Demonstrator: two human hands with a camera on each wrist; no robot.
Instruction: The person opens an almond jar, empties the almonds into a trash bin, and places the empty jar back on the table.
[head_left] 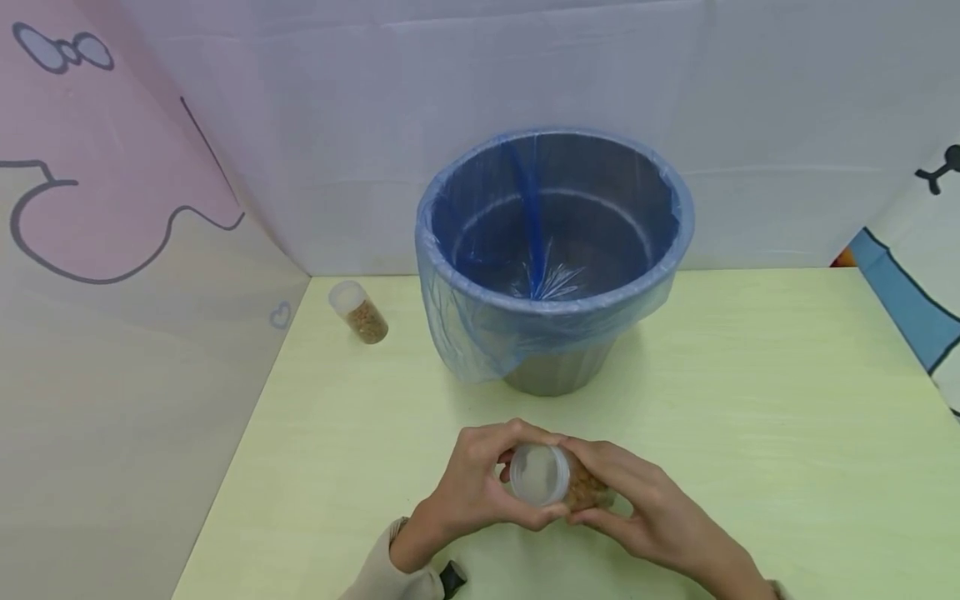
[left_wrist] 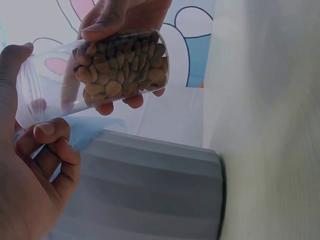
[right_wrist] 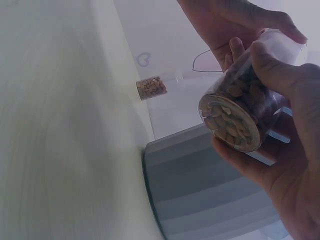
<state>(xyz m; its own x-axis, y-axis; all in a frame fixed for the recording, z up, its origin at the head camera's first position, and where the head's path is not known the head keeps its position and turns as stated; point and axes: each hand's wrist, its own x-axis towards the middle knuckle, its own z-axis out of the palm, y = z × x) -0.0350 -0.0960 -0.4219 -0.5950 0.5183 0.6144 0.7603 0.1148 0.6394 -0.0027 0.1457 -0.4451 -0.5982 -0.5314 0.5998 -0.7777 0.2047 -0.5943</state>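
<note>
Both hands hold one clear plastic jar (left_wrist: 120, 67), partly filled with brown almond-like nuts, above the table in front of the bin. My left hand (head_left: 487, 479) grips its whitish lid (head_left: 536, 475) between thumb and fingers. Around the body of the jar curl the thumb and fingers of my right hand (head_left: 652, 504). The jar lies tilted, its lid toward the left hand and its nut-filled base (right_wrist: 231, 122) toward the right. In the right wrist view the nuts are gathered at that base.
A grey bin (head_left: 555, 367) lined with a blue plastic bag (head_left: 480, 321) stands behind the hands. Farther left, a second clear jar (head_left: 360, 312) with brown contents stands on the pale yellow-green table (head_left: 772, 400). Printed fabric walls (head_left: 300, 167) border the table at the back and sides.
</note>
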